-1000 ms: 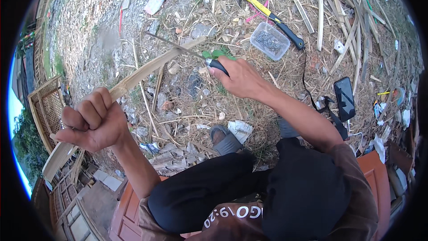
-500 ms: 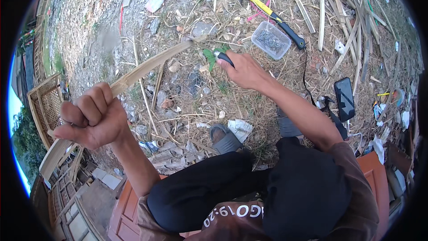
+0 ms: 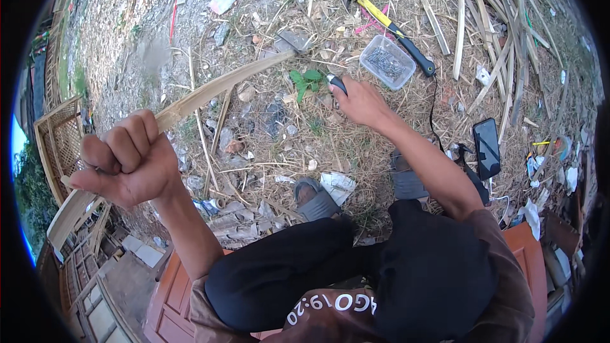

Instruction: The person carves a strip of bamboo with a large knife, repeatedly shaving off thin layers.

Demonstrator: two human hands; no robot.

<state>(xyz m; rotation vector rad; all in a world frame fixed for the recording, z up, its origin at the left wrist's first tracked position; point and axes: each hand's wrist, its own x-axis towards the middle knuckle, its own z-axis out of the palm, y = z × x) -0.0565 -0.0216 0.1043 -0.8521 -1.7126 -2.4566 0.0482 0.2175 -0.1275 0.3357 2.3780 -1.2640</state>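
Note:
My left hand (image 3: 130,162) is closed around a long pale bamboo strip (image 3: 219,84), which slants up and right from my fist to a tip low over the ground. The strip's other end (image 3: 68,216) sticks out below the hand. Closed on the black handle of a knife (image 3: 338,84), my right hand (image 3: 363,103) is just right of the strip's far tip. The thin blade is hard to make out against the dry grass. A small green plant (image 3: 306,82) grows between the strip and the knife.
Beyond my right hand are a clear plastic box of nails (image 3: 387,62) and a yellow-and-black hammer (image 3: 395,28). Many wooden strips (image 3: 502,32) lie at the far right. A phone (image 3: 487,149) rests by my right forearm. A woven bamboo frame (image 3: 60,146) stands at left.
My right hand has drawn the knife right, away from the strip's tip, where the blade was against it. My left hand, still gripping the strip, has shifted slightly left.

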